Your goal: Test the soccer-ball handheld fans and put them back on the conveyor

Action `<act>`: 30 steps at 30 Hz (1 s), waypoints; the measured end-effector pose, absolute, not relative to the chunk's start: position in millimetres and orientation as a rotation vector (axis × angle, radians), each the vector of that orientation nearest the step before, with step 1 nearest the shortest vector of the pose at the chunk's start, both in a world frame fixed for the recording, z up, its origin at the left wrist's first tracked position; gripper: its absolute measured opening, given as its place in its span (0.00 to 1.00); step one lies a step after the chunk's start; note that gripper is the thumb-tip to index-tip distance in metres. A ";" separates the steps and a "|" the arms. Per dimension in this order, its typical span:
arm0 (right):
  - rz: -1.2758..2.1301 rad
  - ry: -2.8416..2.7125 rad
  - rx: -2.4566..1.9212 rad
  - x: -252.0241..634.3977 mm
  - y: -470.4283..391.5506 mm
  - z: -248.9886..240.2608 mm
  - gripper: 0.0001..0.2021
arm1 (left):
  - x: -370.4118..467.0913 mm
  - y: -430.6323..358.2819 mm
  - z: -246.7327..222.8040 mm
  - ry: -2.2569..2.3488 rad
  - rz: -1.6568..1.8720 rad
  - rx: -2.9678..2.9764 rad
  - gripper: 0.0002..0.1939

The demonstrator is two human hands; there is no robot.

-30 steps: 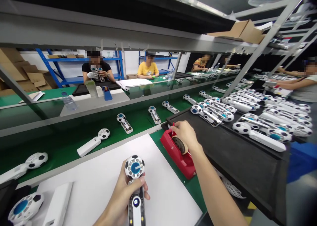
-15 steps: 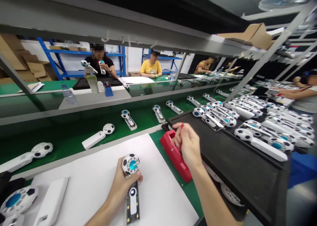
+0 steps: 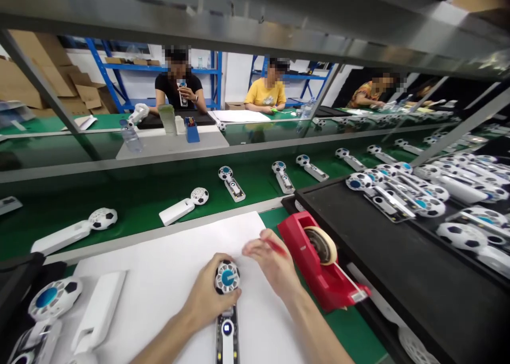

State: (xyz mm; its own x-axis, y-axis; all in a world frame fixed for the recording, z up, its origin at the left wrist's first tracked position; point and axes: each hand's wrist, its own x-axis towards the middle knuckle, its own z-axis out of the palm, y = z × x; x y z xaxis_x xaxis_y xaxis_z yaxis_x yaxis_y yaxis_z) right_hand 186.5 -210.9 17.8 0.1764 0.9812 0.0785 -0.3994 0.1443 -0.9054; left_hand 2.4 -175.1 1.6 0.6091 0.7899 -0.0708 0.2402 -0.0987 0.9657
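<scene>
My left hand (image 3: 209, 295) is closed around the head of a handheld fan (image 3: 228, 329) above the white sheet. The fan's head is patterned like a football, with a blue hub crossed by a pale strip. Below it the handle shows bare inner parts and a small lit display. My right hand (image 3: 274, 260) hovers just right of the fan head, apart from it, fingers stretched out and blurred. A red patch shows at these fingers; whether it is worn or held is unclear. Beside this hand stands a red tape dispenser (image 3: 305, 279) with a cream tape roll (image 3: 323, 245).
The white sheet (image 3: 159, 279) covers the bench before me. At left lie another fan head (image 3: 51, 298) and a white handle shell (image 3: 101, 305). A black tray (image 3: 358, 247) at right bears several fans. More fans lie along the green belt (image 3: 135, 199). Co-workers sit opposite.
My right hand has moved left and down from over the tape dispenser toward the fan, uncovering the tape roll. My left hand still grips the fan. The view has turned slightly left.
</scene>
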 end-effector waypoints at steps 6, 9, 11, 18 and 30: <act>1.239 -1.040 -0.874 173.5 -221.4 -9.7 0.34 | 2.9 -173.0 -5.5 0.818 0.523 1.741 0.23; 1.171 -1.132 -0.934 166.5 -223.8 -10.9 0.23 | 3.3 -173.9 -4.9 0.820 0.526 1.773 0.20; 1.110 -1.148 -0.983 163.0 -225.1 -9.8 0.08 | 3.5 -174.3 -4.5 0.811 0.528 1.788 0.19; 0.881 -1.329 -1.051 161.1 -227.3 -13.7 0.16 | 3.4 -172.5 -10.2 0.810 0.526 1.793 0.25; 0.724 -1.499 -1.057 159.5 -224.8 -10.4 0.17 | 2.5 -173.6 -12.9 0.810 0.533 1.803 0.25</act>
